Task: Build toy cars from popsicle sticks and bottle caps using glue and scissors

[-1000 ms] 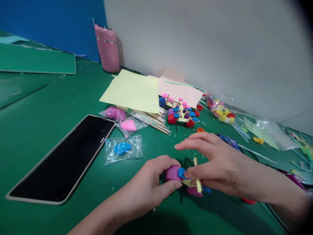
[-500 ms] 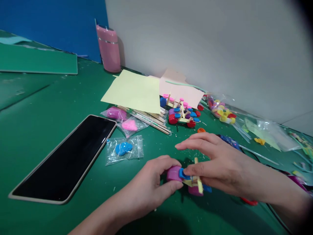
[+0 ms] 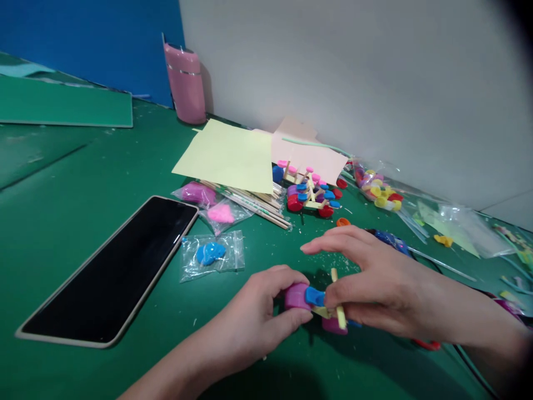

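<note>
A small toy car of bottle caps and sticks is held low over the green table. My left hand pinches its purple bottle cap between thumb and fingers. Beside that cap lies a blue clay piece. My right hand has a fingertip at the clay's right end, lower fingers curled round the car and upper fingers stretched out. A pale yellow stick crosses the car, with a second purple cap below. My right hand hides the car's far end.
A phone lies at left, near bagged blue clay and bagged pink clay. Behind are wooden sticks, yellow paper and finished-looking cap cars. A glue gun sits behind my right hand.
My right fingertip has slid slightly right along the blue clay, so more of the clay shows. My left hand keeps its hold on the purple cap.
</note>
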`<action>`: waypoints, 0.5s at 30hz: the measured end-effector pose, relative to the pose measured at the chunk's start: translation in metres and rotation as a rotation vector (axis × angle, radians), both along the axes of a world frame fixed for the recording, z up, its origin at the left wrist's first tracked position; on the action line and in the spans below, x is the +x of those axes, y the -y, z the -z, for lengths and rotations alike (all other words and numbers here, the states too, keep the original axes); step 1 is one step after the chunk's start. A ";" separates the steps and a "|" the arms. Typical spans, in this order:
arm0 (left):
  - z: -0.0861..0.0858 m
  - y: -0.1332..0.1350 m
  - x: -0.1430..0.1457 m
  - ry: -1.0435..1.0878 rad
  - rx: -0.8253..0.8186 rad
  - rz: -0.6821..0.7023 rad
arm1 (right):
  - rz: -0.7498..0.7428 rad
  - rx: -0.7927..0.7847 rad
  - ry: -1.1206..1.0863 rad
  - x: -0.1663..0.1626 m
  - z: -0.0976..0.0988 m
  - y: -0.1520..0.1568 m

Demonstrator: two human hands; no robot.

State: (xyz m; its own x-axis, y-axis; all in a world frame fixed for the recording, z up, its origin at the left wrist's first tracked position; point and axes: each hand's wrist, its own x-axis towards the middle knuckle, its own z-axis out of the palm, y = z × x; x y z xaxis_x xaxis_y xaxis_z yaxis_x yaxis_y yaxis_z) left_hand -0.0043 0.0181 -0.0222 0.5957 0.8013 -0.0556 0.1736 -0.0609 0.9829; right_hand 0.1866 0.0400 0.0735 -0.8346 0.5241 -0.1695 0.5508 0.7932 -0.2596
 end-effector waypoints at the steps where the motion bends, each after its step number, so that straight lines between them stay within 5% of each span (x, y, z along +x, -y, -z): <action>1: 0.000 0.000 0.000 0.000 0.000 0.000 | -0.001 -0.002 0.002 -0.001 0.000 0.000; 15: -0.001 -0.001 0.001 0.006 -0.005 -0.011 | 0.013 0.003 0.014 -0.001 0.002 -0.001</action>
State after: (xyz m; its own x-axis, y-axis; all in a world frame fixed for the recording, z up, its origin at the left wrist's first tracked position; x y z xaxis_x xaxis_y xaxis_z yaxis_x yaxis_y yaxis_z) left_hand -0.0035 0.0189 -0.0213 0.5873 0.8074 -0.0560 0.1680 -0.0539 0.9843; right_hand 0.1852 0.0412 0.0713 -0.8252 0.5357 -0.1790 0.5647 0.7867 -0.2495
